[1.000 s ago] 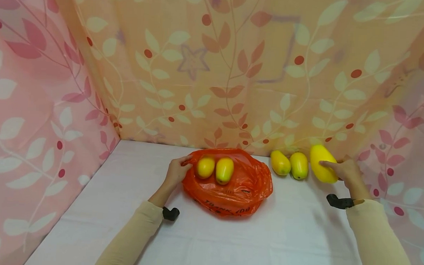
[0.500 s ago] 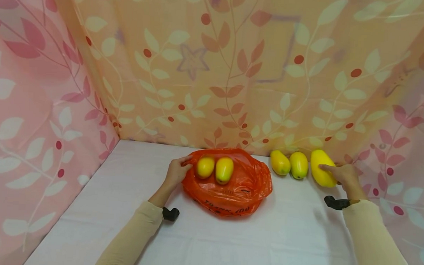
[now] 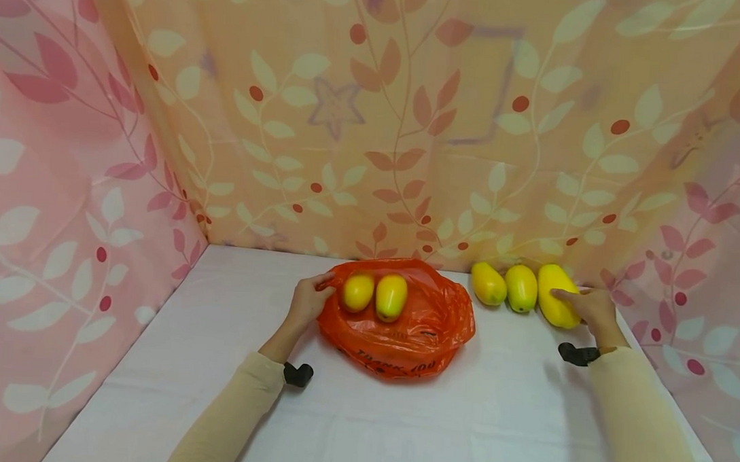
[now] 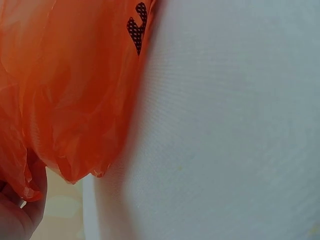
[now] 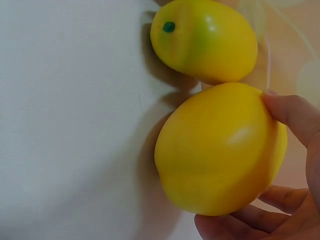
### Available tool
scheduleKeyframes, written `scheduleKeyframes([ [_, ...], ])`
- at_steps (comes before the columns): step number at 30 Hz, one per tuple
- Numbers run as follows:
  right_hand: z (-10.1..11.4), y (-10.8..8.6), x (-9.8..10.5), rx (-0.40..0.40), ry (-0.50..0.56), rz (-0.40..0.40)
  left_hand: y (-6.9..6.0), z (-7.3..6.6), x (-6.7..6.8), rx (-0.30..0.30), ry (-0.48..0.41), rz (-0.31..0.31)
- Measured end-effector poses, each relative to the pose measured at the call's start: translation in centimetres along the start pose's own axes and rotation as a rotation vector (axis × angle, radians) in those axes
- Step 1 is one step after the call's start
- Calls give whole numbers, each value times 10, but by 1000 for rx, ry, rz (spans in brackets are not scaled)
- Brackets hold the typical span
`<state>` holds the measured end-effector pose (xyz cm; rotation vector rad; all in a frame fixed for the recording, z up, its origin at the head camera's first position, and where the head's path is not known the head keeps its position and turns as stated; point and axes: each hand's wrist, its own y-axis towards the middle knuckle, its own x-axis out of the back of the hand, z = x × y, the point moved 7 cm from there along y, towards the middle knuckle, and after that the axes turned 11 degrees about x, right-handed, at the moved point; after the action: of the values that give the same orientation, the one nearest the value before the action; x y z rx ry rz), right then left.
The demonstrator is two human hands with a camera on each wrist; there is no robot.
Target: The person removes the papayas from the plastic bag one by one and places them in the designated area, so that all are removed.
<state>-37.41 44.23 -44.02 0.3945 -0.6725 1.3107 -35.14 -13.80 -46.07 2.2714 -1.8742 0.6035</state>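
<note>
My left hand [image 3: 309,300] pinches the left rim of an orange-red plastic bag [image 3: 428,328]; the left wrist view shows the fingers behind a fold of the bag [image 4: 75,90]. Two yellow-green fruits [image 3: 358,292] [image 3: 391,298] lie in the bag. At the back right, my right hand [image 3: 593,310] grips the largest yellow fruit [image 3: 554,292], thumb on one side and fingers on the other. In the right wrist view this fruit [image 5: 220,150] sits against or very close to a smaller one [image 5: 210,40].
Two smaller yellow-green fruits [image 3: 489,284] [image 3: 521,288] stand beside the large one, near the back edge of the white table [image 3: 400,429]. Patterned cloth [image 3: 410,123] rises behind the table and at both sides.
The large fruit has come down and slightly left, closer to the two small fruits, with my right hand still gripping it. My left hand and the bag have stayed in place.
</note>
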Motion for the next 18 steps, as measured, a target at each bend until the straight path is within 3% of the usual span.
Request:
scheduleKeyframes([
  [10,3,-2,-3,-32,-28,83,1,-1,0,-27,1,6],
  [18,1,-1,-3,-40,-23,100,0,-2,0,-26,-14,5],
])
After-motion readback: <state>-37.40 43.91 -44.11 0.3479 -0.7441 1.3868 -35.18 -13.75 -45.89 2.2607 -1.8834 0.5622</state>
